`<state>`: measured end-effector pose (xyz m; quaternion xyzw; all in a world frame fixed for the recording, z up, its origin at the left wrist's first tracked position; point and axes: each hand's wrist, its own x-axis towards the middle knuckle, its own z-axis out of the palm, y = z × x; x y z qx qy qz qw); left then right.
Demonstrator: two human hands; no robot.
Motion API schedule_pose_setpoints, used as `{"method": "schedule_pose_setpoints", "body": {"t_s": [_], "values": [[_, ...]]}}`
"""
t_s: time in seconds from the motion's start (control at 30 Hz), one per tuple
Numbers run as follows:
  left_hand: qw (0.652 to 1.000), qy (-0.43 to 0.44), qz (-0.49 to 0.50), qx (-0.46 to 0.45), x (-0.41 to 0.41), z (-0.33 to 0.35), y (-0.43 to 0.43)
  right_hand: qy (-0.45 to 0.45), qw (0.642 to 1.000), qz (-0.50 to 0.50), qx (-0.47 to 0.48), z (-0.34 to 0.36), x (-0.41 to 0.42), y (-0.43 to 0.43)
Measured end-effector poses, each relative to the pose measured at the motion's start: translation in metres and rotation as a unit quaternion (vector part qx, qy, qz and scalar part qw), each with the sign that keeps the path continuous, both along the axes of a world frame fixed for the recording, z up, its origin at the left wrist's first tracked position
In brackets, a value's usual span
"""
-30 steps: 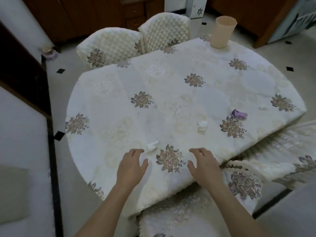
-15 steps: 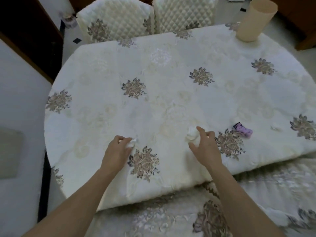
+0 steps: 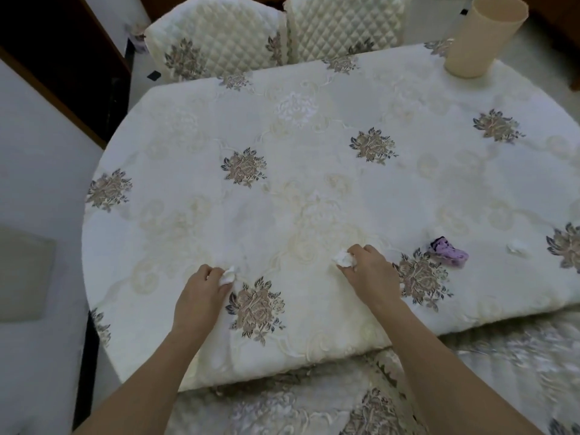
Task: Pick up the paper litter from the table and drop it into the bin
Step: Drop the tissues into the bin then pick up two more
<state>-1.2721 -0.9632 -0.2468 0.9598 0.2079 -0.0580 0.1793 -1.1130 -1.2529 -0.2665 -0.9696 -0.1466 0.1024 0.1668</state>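
My left hand [image 3: 201,288] pinches a small white paper wad [image 3: 227,275] at the near edge of the table [image 3: 175,158]. A second white crumpled paper [image 3: 344,258] is gripped in the fingers of my right hand [image 3: 370,271], to the right of the first. Further right a purple crumpled scrap [image 3: 449,251] lies on the cloth, and beyond it a small white scrap [image 3: 516,246]. The beige cylindrical bin [image 3: 480,39] stands upright at the table's far right corner, well away from both hands.
A cream tablecloth with brown flower prints covers the table. Two quilted chairs [image 3: 219,42] are pushed in at the far side. A cloth-covered seat [image 3: 314,406] is right below me. A dark cabinet [image 3: 62,58] stands at the left.
Both hands reached forward from the table's near edge and closed on the two white paper wads. My view has moved closer to the table.
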Motion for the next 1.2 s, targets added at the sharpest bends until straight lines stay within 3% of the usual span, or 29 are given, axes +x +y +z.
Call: {"method": "schedule_pose_setpoints", "body": {"t_s": [0.1,0.23,0.37,0.63,0.97,1.2], "values": [[0.999,0.010,0.035,-0.012,-0.006,0.003,-0.002,0.034,0.999,-0.017,0.027,-0.001,-0.001,0.002],[0.996,-0.038,0.062,-0.045,-0.014,0.015,-0.007,0.059,0.992,-0.071,0.089,0.009,-0.010,0.008],[0.988,-0.082,0.096,-0.089,-0.014,0.039,-0.006,0.039,0.987,-0.084,0.132,0.036,-0.023,0.023],[0.970,-0.203,0.102,-0.091,-0.018,0.122,0.018,-0.015,0.979,-0.046,0.198,0.118,-0.053,0.069],[0.954,-0.287,0.036,-0.078,-0.043,0.191,0.019,-0.080,0.962,-0.005,0.259,0.199,-0.094,0.108],[0.951,-0.278,-0.070,-0.113,-0.031,0.192,-0.035,-0.122,0.961,-0.088,0.233,0.208,-0.126,0.037]]}}
